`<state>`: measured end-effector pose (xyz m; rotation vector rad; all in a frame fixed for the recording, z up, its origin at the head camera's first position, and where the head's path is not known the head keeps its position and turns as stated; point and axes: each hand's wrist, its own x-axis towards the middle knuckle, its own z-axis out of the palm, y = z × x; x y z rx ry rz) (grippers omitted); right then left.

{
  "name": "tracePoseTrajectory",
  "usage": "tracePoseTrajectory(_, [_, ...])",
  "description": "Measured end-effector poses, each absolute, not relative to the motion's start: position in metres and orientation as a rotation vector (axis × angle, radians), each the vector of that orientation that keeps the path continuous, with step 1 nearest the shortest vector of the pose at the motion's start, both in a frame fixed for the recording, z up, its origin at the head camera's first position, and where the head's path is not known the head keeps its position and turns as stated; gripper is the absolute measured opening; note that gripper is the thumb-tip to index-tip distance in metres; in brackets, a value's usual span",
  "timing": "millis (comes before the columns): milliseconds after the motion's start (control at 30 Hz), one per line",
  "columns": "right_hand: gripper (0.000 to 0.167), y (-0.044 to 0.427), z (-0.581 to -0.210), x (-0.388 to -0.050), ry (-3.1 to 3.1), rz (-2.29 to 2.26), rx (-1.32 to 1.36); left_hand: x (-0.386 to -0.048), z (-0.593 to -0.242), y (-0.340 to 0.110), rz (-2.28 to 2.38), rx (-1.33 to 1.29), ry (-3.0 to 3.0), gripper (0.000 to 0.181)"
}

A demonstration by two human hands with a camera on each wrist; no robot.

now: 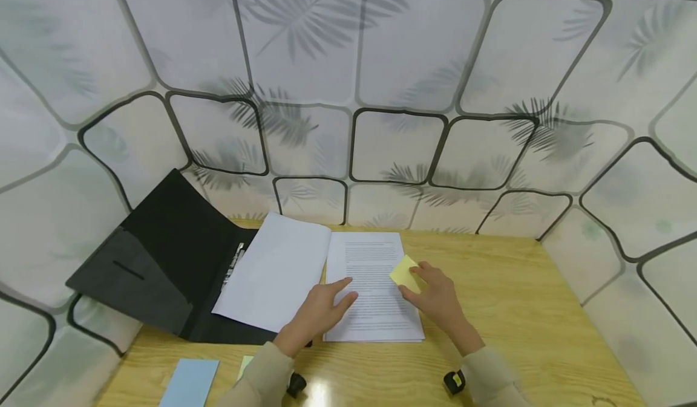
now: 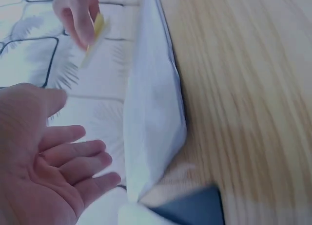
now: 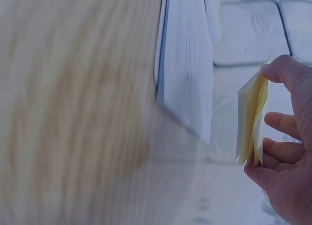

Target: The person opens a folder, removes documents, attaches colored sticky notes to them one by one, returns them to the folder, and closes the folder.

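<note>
My right hand (image 1: pixel 440 293) pinches a small pad of yellow sticky notes (image 1: pixel 405 274) between thumb and fingers, above the right side of a printed page (image 1: pixel 376 316). In the right wrist view the sticky notes (image 3: pixel 252 120) stand on edge, their sheets fanned slightly apart. My left hand (image 1: pixel 318 310) hovers around the left side of the printed page, fingers relaxed and holding nothing. The left wrist view shows this left hand (image 2: pixel 53 161) with its palm in sight. To the left, a turned white sheet (image 1: pixel 278 274) lies partly over the black folder (image 1: pixel 212 328).
The black folder's cover (image 1: pixel 163 237) stands raised against the patterned wall at the left, with a metal clip (image 1: pixel 234 265) along its spine. A blue card (image 1: pixel 189 383) lies at the front left of the wooden table (image 1: pixel 517 310). Near my left sleeve shows a pale green piece (image 1: pixel 245 364).
</note>
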<state>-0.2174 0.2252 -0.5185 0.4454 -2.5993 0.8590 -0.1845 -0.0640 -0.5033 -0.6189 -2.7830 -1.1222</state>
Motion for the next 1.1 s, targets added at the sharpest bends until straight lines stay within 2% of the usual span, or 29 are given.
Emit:
tracePoseTrajectory(367, [0.043,0.168,-0.51,-0.197,-2.376,0.947,0.722,-0.186,-0.499,-0.052,-1.532,-0.403,-2.604,0.038])
tracePoseTrajectory(533, [0.042,0.152,-0.507,-0.191,-2.382,0.933,0.716,-0.186,-0.498,-0.053,-1.754,-0.337,-2.541,0.031])
tracePoseTrajectory(733, [0.045,0.139,-0.506,-0.181,-2.404,0.938,0.687,-0.184,-0.497,-0.055,-2.064,-0.134,-2.367,0.03])
tracePoseTrajectory(967, [0.045,0.136,-0.506,-0.17,-2.479,0.979,0.711,-0.184,-0.495,-0.06,-2.104,0.06,-2.335,0.035])
tracePoseTrajectory(1100, [0.057,0.138,-0.505,-0.167,-2.526,0.951,0.788,-0.185,-0.496,-0.066,-1.976,0.057,-2.399,0.036])
